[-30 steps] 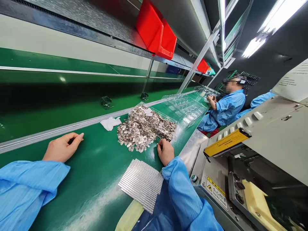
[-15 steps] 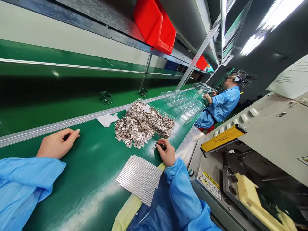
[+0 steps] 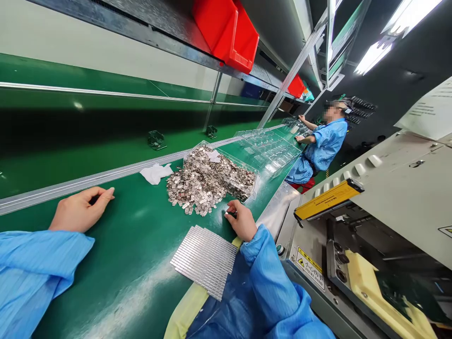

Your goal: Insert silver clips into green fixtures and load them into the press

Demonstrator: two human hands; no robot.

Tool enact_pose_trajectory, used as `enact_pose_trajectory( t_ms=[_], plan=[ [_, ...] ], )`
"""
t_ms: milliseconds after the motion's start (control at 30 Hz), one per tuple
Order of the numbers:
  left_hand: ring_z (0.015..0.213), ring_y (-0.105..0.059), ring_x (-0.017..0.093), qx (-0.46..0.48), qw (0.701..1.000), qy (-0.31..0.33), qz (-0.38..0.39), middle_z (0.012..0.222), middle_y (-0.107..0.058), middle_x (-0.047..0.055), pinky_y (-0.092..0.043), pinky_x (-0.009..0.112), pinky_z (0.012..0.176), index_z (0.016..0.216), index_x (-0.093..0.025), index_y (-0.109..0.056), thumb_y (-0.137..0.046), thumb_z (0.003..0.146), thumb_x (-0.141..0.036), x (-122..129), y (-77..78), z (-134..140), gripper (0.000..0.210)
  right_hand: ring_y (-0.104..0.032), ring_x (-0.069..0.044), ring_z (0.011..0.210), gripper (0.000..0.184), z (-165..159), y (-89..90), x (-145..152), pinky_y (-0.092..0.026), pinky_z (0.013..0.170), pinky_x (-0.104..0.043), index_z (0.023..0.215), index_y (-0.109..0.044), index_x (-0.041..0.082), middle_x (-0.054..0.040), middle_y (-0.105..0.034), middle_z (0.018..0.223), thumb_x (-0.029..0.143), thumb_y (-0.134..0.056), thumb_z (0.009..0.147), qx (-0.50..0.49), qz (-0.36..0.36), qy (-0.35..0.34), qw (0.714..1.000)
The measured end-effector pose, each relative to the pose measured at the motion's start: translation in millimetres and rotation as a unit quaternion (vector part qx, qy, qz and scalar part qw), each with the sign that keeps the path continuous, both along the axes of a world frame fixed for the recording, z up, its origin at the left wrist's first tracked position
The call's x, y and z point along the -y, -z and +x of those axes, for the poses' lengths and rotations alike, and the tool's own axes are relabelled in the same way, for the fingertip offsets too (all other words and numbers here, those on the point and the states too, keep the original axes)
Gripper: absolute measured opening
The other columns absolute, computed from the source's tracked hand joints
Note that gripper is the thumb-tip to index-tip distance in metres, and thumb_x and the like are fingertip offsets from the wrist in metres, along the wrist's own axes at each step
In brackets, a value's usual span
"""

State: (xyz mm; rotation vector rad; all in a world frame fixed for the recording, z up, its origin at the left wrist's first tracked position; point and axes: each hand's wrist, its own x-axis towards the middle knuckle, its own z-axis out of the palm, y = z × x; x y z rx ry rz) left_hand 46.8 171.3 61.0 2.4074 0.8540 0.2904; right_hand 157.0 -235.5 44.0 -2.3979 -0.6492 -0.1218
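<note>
Between the thumb and forefinger of my right hand is a small shiny metal piece, held just above the green table. Left of that hand lies a heap of small flat metal pieces, spilling out of a clear plastic tray. Closer to me, many such pieces are lined up in tight rows as a flat block at the table's edge. My left hand rests on the table at the left, thumb and forefinger tips together, with nothing visible in them.
A crumpled white cloth lies behind the heap. Clear empty trays stand farther along the bench, where a co-worker in blue sits. Red bins sit on the overhead shelf. A machine with a yellow bar stands at right.
My right hand has lifted slightly, and the small metal piece is now between its fingertips. My left hand keeps its pose. The co-worker has raised one hand.
</note>
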Motion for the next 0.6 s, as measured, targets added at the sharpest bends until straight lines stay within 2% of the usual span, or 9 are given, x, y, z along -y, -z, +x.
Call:
enact_pose_trajectory(
  t_ms=[200,367,600],
  plan=[
    [0.054,-0.05,0.013,0.033,0.999,0.001,0.007,0.054,-0.057,-0.004,-0.039,0.023,0.058,0.081,-0.024,-0.068,-0.046,0.081,-0.051,3.1,0.0,-1.2,0.035,-0.061,-0.02,0.08,0.031,6.2,-6.1,-0.8,-0.049,0.068,-0.029,0.095,-0.048,0.023,0.0016,-0.062,0.084,0.007,-0.066,0.074,-0.006,-0.039,-0.027,0.999],
    [0.059,-0.053,0.013,0.011,1.0,0.003,-0.01,0.063,-0.062,-0.003,-0.04,0.024,0.061,0.083,-0.023,-0.068,-0.047,0.082,-0.049,6.7,-4.7,-2.3,0.033,-0.059,-0.019,0.079,0.027,4.3,-5.5,-1.7,-0.047,0.068,-0.029,0.092,-0.047,0.022,0.0017,-0.059,0.083,0.008,-0.061,0.074,0.0,-0.024,-0.031,0.999],
    [0.06,-0.053,0.014,0.018,1.0,0.009,-0.001,0.063,-0.061,-0.003,-0.039,0.024,0.063,0.083,-0.023,-0.067,-0.045,0.083,-0.051,5.6,-3.6,-2.7,0.035,-0.058,-0.02,0.082,0.024,3.4,-5.6,-3.9,-0.047,0.069,-0.029,0.093,-0.048,0.022,-0.0004,-0.059,0.086,0.008,-0.058,0.076,0.037,-0.021,-0.049,0.998]
  ],
)
